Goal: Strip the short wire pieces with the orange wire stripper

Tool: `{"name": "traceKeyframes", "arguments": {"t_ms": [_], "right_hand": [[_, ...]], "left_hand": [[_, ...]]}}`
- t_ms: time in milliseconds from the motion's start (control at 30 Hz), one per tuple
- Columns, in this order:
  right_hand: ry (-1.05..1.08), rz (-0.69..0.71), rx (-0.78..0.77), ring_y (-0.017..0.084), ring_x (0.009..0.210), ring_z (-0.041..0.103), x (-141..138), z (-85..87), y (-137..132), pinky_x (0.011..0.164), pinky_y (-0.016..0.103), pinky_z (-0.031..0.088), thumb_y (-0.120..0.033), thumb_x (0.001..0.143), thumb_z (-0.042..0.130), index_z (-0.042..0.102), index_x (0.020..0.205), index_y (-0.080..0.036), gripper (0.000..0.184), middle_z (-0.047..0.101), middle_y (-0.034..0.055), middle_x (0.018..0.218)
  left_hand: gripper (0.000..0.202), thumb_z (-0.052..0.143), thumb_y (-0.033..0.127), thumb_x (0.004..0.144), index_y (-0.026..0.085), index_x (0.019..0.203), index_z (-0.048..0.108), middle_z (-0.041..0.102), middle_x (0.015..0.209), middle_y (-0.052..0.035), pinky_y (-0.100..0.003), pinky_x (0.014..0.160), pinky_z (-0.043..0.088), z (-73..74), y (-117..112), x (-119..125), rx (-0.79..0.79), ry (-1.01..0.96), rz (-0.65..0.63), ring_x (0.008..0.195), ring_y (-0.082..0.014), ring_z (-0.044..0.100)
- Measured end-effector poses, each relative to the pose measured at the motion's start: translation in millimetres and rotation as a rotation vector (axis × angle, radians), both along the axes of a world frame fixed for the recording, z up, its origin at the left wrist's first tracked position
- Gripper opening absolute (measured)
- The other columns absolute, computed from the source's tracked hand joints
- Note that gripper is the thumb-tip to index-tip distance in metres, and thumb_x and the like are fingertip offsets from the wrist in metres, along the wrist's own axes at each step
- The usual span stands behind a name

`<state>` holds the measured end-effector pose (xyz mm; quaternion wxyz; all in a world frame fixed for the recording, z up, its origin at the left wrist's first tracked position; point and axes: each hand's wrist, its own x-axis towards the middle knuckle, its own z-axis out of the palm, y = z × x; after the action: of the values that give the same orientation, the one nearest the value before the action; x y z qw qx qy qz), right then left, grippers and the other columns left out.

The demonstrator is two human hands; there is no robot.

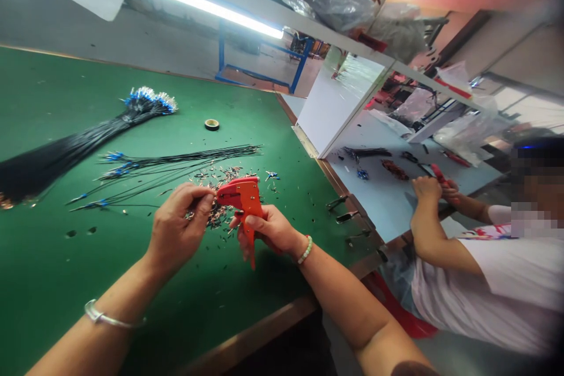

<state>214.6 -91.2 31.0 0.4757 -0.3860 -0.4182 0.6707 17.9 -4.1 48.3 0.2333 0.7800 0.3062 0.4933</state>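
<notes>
My right hand [268, 230] grips the handles of an orange crimping tool [243, 198] above the green table [53, 252]. My left hand [180, 226] is pinched shut at the tool's jaw; what it holds is too small to make out. Under both hands lies a scatter of small metal terminals [218, 179]. Loose black wires with blue ends [167, 161] lie just beyond them.
A thick bundle of black wires with blue-tipped ends [66, 150] lies at the left. A small tape roll [212, 124] sits farther back. At the right, another person in a white shirt [493, 282] works with a red tool [440, 177] at a pale table [383, 194].
</notes>
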Motion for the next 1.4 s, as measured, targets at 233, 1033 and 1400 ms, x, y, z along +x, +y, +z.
{"name": "traceKeyframes", "arguments": {"t_ms": [233,1033,1400], "right_hand": [[0.031,-0.090,0.024,0.012,0.048,0.060,-1.6,1.2,3.5,0.048,0.028,0.053,-0.062,0.079,0.079,0.068,0.093,-0.010,0.054,0.062,-0.0016,0.062],[0.040,-0.072,0.066,0.018,0.072,0.069,5.2,10.9,4.1,0.065,0.033,0.059,-0.057,0.076,0.083,0.062,0.103,-0.014,0.056,0.071,0.0047,0.088],[-0.137,0.075,0.069,0.017,0.083,0.067,17.7,15.7,7.1,0.070,0.030,0.053,-0.045,0.082,0.081,0.060,0.113,-0.014,0.048,0.068,0.0057,0.095]], "left_hand": [[0.028,0.048,0.040,0.100,0.023,0.114,0.064,0.069,0.106,-0.0082,-0.045,0.094,0.045,-14.2,13.6,-6.1,0.083,0.061,0.164,0.103,-0.0265,0.060],[0.018,0.054,0.033,0.099,0.023,0.091,0.068,0.067,0.080,-0.0005,-0.030,0.072,0.050,-12.9,13.3,-5.0,0.166,0.063,0.077,0.075,-0.0159,0.061],[0.010,0.065,0.023,0.094,0.026,0.100,0.071,0.070,0.088,-0.0011,-0.034,0.078,0.049,-13.2,16.1,-11.2,0.305,0.047,0.137,0.082,-0.0181,0.061]]}}
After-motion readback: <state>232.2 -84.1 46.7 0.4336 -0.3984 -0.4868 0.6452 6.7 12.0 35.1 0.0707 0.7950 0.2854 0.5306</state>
